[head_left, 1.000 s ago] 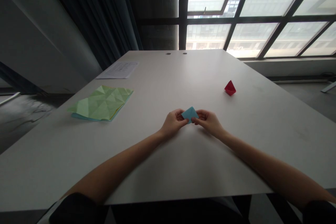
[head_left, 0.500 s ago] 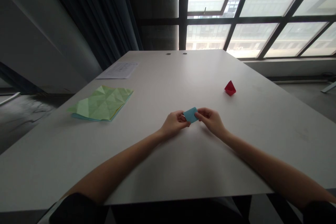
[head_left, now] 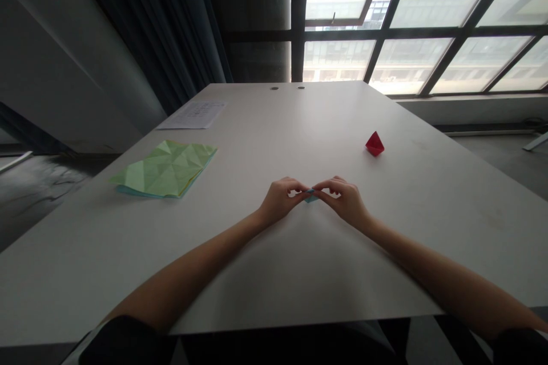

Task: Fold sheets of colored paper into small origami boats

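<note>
centrally, just above the near half of the table (head_left: 325, 274), both hands meet at one small blue paper (head_left: 311, 199). the left hand (head_left: 279, 201) pinches its left side between thumb and fingertips, and the right hand (head_left: 346, 201) pinches the right side in the same way, so the paper is grasped from two sides at once. the fingertips of the two hands almost meet along its upper edge; they hide much of it, and only a small pale blue part shows below them. whether its lowest point touches the table, i cannot tell. both forearms rest low over the table, reaching in from the near corners, with dark sleeves (head_left: 124, 336) at the elbows.

beyond the right hand and a little to its right, a red paper (head_left: 375, 144), folded to a peak, stands alone on the table. well to the left lies a green sheet (head_left: 171, 166), creased all over, with yellow and blue edges showing under it. behind that, near the left edge, is a printed page (head_left: 192, 115). past the table are a dark curtain (head_left: 171, 28) and a window (head_left: 342, 60).
</note>
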`<state>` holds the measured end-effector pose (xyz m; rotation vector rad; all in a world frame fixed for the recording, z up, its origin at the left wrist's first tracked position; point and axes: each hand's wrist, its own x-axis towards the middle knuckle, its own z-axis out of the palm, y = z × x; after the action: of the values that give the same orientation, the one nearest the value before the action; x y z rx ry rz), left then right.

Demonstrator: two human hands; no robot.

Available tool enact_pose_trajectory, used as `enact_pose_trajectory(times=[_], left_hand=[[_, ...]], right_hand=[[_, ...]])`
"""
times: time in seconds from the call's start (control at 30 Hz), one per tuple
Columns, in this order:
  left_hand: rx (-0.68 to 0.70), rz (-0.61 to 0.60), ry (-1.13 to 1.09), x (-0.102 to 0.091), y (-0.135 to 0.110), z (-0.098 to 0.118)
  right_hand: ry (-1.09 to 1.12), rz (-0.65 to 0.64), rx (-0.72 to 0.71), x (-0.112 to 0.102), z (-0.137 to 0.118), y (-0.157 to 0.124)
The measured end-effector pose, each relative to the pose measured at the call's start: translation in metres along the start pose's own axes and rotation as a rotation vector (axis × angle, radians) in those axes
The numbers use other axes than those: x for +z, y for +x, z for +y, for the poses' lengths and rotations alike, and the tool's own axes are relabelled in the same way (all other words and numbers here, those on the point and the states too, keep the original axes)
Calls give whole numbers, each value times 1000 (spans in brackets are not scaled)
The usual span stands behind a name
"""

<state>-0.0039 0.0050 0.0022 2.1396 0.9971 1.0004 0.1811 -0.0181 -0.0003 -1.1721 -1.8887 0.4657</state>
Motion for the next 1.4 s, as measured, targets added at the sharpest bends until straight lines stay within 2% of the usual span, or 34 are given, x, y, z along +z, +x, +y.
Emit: enact_pose_trajectory(times=[0.3, 0.53, 0.7, 0.93, 1.17, 1.4], left_hand=[[-19, 42, -139, 3, 0, -8], [-178, 113, -242, 3, -2, -17], [-208, 132, -262, 2, -2, -23], [-167, 131, -196, -3, -2, -24], [-1, -2, -34, -8, -7, -23], [-72, 7, -63, -9, -7, -34]], right_hand=[[5, 33, -1, 0, -1, 1], [72, 64, 129, 1, 5, 3], [165, 42, 160, 1, 16, 4], [377, -66, 174, 2, 27, 4], [278, -157, 123, -5, 25, 4], [412, -187, 207, -9, 46, 7]])
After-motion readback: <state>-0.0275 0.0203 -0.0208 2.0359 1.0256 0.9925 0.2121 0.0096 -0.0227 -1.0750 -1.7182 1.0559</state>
